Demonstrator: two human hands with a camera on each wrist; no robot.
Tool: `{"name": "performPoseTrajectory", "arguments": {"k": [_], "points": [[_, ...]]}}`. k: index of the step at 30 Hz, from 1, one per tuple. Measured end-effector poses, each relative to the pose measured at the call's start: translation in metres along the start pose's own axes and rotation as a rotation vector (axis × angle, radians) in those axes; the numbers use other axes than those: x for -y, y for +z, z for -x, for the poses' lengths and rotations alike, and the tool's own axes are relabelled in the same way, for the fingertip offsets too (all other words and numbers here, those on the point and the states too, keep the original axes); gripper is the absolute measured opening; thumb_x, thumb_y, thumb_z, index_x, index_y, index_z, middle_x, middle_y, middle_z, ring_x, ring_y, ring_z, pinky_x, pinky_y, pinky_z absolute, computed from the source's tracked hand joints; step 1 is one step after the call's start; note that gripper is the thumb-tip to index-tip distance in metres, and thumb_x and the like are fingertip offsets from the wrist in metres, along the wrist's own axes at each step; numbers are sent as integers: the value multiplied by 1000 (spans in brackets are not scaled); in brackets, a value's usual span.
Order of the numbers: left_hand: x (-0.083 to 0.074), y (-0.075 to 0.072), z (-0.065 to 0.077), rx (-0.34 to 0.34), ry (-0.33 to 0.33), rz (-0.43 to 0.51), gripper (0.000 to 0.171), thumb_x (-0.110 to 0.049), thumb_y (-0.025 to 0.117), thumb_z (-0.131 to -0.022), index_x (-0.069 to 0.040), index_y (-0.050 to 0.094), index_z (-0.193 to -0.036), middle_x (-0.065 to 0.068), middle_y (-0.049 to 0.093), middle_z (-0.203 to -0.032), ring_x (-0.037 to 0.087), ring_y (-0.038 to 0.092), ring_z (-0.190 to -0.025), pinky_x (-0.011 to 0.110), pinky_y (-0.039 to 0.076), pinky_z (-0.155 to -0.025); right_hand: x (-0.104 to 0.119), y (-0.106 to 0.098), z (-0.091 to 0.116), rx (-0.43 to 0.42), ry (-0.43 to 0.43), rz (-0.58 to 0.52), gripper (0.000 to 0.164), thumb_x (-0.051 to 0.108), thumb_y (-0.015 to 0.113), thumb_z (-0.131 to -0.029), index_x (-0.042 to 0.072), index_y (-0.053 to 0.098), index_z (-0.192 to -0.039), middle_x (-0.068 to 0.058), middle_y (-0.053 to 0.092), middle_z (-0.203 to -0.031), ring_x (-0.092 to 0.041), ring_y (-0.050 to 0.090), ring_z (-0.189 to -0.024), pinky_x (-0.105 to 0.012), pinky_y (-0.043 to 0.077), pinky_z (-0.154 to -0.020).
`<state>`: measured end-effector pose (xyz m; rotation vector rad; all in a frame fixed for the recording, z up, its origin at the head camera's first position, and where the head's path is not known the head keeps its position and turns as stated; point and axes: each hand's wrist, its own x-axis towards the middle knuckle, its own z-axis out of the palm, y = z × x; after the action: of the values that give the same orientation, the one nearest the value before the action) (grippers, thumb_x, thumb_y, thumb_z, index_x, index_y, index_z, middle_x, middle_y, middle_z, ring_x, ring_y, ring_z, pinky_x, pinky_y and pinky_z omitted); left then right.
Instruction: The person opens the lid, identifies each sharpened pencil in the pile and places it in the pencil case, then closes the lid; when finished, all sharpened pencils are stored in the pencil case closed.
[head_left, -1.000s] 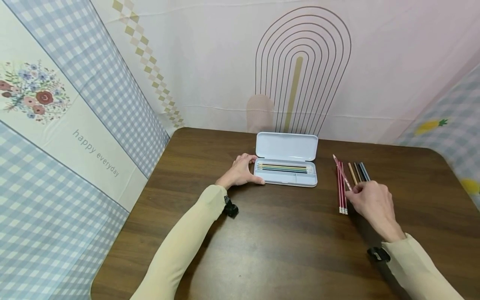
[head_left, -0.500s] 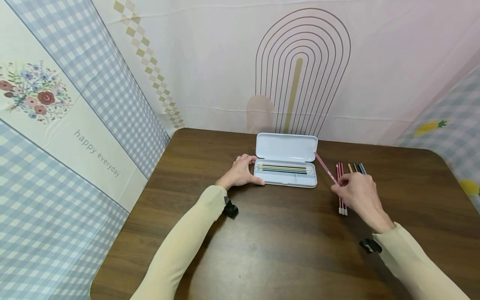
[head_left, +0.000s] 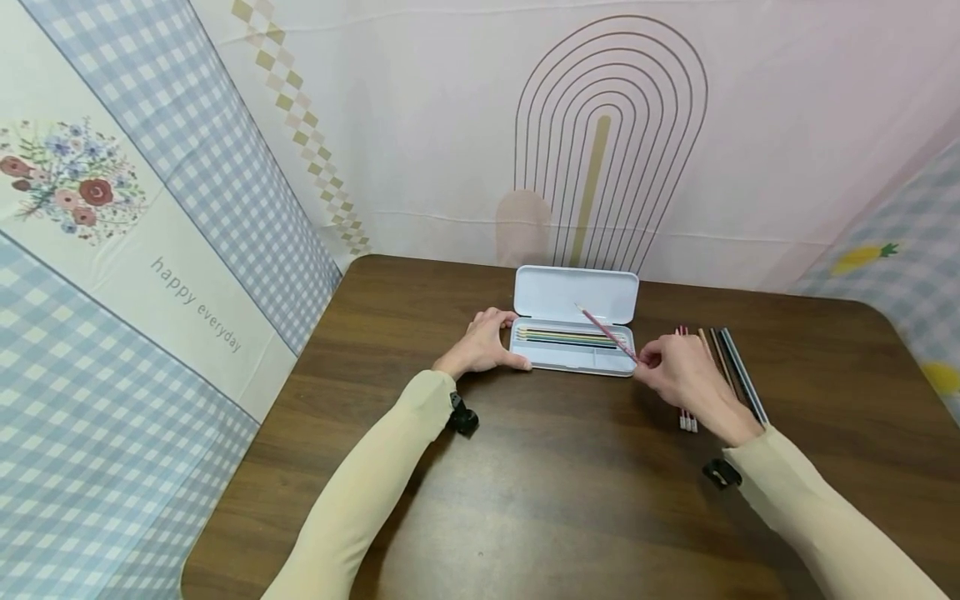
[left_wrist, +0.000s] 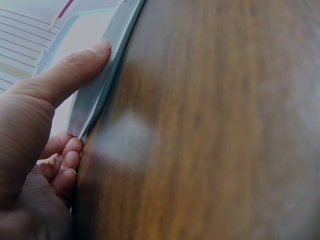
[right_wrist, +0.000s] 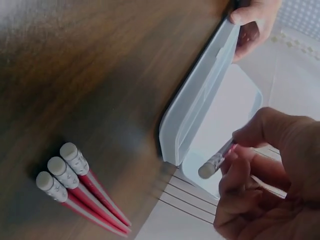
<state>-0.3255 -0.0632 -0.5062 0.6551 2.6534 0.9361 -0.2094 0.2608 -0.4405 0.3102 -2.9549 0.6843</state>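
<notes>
A pale blue pencil case (head_left: 561, 357) lies with its lid raised at the back of the table, several pencils (head_left: 555, 337) in its rear compartment. My left hand (head_left: 480, 343) holds the case's left end, thumb (left_wrist: 82, 70) along the front wall and fingers at the corner. Between thumb and fingers my right hand (head_left: 686, 379) pinches a red pencil (head_left: 600, 326) near its eraser end. This pencil slants over the right part of the case, point towards the lid; whether it touches the case I cannot tell. Three red pencils (right_wrist: 92, 200) lie partly beneath the right hand.
Further right, several brown and dark pencils (head_left: 742, 375) lie side by side on the brown table (head_left: 570, 483), partly covered by the right wrist. A patterned cloth (head_left: 427, 133) hangs behind the table's back edge. Another checked cloth (head_left: 225, 142) hangs on the left.
My right hand has carried the red pencil left, from above the other red pencils to over the case, and the pencil now slants more. The left hand and the case have stayed put.
</notes>
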Motion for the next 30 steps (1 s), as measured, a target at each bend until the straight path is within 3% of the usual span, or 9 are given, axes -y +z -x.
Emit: {"name": "performPoseTrajectory", "arguments": {"k": [8,16,23,30], "points": [[0,1,0,-3,4,-14,97,-45,97,-78,-6,54,-156,16,58,-147,32,48,-139,49,37,-125,-2,6,-13,75,-96,10,7,3,74,-91,2,79,-87,-6,68,-78,-15,52,-66,-27,39,-62],[0,-1,0,-2,0,-11,97,-44,98,-78,-7,53,-156,16,58,-149,33,48,-140,49,36,-127,-5,10,-31,125,-177,43,7,1,74,-94,0,81,-93,-9,71,-84,-16,55,-72,-26,44,-60],[0,0,-1,4,-11,-18,97,-45,97,-79,-8,53,-157,15,57,-149,32,47,-140,49,37,-125,-8,17,-48,119,-316,189,8,0,74,-94,3,80,-90,-7,70,-83,-17,55,-71,-36,52,-67],[0,0,-1,6,-12,-19,98,-46,97,-79,-8,52,-157,14,57,-149,32,47,-140,49,37,-126,-9,22,-63,121,-409,286,13,-4,75,-92,5,78,-84,-6,68,-80,-15,52,-67,-32,48,-61]]}}
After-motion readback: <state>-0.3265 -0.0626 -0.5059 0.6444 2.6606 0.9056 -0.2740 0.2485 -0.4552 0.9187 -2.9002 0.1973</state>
